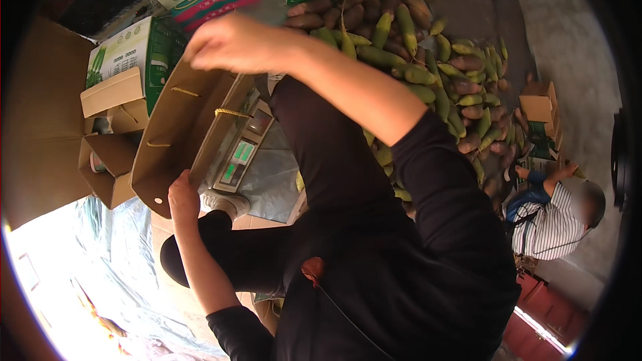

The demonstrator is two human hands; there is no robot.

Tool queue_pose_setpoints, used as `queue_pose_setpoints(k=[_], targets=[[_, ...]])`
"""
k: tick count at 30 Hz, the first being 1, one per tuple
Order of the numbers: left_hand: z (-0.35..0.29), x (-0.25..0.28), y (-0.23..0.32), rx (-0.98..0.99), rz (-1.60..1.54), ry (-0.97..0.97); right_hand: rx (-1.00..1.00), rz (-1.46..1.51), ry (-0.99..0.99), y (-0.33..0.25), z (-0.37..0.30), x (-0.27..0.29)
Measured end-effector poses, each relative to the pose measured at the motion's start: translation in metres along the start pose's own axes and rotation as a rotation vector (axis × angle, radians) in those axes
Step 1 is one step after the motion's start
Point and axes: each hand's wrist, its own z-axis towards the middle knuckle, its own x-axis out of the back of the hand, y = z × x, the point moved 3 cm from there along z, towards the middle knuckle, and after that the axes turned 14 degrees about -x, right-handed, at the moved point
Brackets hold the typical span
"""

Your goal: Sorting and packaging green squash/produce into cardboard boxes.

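Observation:
An open cardboard carton with yellow rope handles stands in front of me, its brown inner walls showing. My left hand is closed on its near end. At the far end my right hand bends over the rim with its fingers curled together; they are slightly blurred and their contact with the cardboard is partly hidden. Beside the carton, and partly covered by it, is a digital scale with lit green displays. I cannot tell whether the carton rests on it.
A big heap of long green and reddish-brown vegetables lies to the right. Printed green-and-white cartons stand at the left and far side. A smaller open carton adjoins mine. Another person in a striped top is at the far right.

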Motion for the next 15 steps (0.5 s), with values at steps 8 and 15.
queue_pose_setpoints(k=[8, 15], targets=[[0.008, -0.010, 0.002, -0.023, -0.070, -0.046, -0.725, 0.121, 0.442, 0.186, -0.143, 0.113], [0.017, -0.010, 0.018, -0.101, -0.100, -0.004, -1.019, -0.255, 0.399, 0.369, -0.332, 0.084]])
